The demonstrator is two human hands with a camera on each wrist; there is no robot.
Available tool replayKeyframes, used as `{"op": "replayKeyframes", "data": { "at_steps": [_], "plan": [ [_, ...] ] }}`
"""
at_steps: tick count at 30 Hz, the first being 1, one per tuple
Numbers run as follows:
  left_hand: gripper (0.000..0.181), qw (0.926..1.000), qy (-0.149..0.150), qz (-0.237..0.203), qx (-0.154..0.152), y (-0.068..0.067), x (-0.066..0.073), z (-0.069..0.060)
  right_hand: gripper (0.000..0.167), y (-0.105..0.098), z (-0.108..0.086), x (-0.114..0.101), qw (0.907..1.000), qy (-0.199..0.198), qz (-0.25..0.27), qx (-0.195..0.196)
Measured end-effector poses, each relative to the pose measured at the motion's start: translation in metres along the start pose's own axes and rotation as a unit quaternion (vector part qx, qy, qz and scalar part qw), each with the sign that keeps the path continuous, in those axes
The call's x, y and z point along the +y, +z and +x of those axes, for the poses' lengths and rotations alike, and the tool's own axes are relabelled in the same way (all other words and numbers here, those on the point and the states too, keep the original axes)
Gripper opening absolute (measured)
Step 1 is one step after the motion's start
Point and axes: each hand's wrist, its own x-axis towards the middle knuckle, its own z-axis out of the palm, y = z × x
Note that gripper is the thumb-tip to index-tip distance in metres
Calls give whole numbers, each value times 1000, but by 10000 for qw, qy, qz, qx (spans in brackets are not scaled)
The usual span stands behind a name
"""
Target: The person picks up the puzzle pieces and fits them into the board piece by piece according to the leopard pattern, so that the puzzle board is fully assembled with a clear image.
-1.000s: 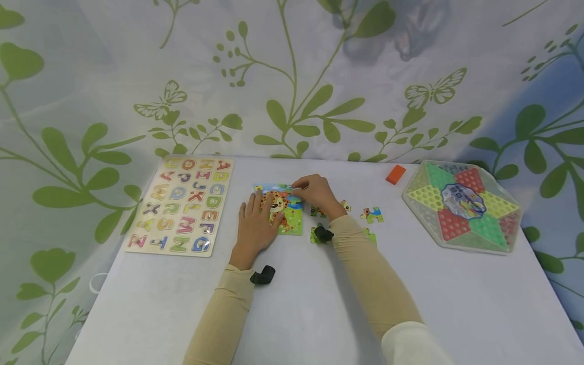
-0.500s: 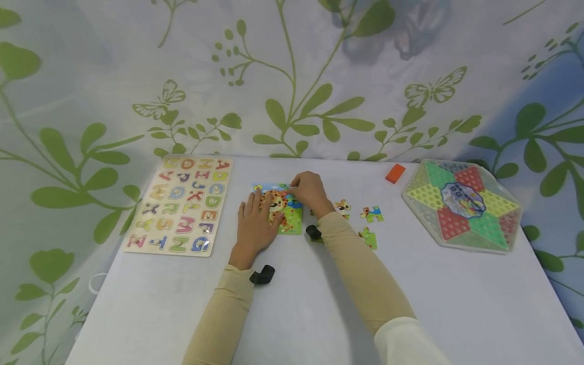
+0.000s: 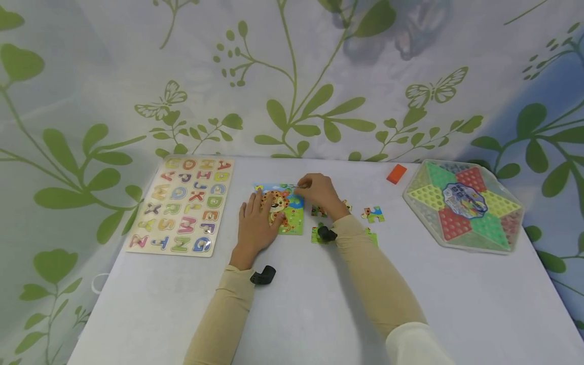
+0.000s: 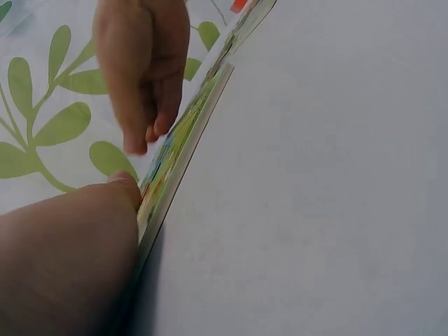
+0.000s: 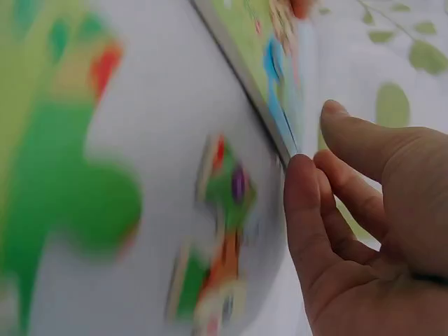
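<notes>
Left hand (image 3: 256, 228) is lying palm down on the left part of the leopard puzzle (image 3: 294, 221), fingers spread and fairly straight, gripping nothing. Puzzle is sitting mid-table, flat, showing a spotted leopard on green and blue, partly covered by that hand.

Right hand (image 3: 320, 193) is working at the puzzle's upper right corner. In the right wrist view, its index fingertip is touching the corner or coming right against it, thumb is standing apart, and no piece is showing between them; fingers are looking loose, slightly bent.

Loose jigsaw pieces (image 3: 374, 214) are lying just right of the puzzle, some partly hidden under the right hand and forearm. One green piece is looming large and blurred in the right wrist view.

Alphabet board (image 3: 205, 197) is lying left of the left hand, well apart from the puzzle. Orange block (image 3: 396, 174) is resting near the table's back edge, beside the hexagonal star-pattern game case (image 3: 464, 201) at far right. White-covered table (image 3: 292, 299) is carrying everything; leaf-print backdrop (image 3: 196, 66) is hanging behind. Tan sleeves (image 3: 374, 279) are covering both forearms.
</notes>
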Motion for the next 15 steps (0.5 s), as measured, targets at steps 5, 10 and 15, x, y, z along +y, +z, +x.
{"op": "replayKeyframes", "data": {
  "at_steps": [5,10,15],
  "plan": [
    [77,9979,111,-622,141,2,-6,1,37,-23,-15,25,9999,80,117,-36],
    [83,9951,127,-962,165,-3,-20,-5,50,-38,-35,39,9992,193,-275,-215],
    [89,9942,96,-1070,-45,-7,-29,-8,59,-43,-52,40,9965,98,-746,-362]
  ]
}}
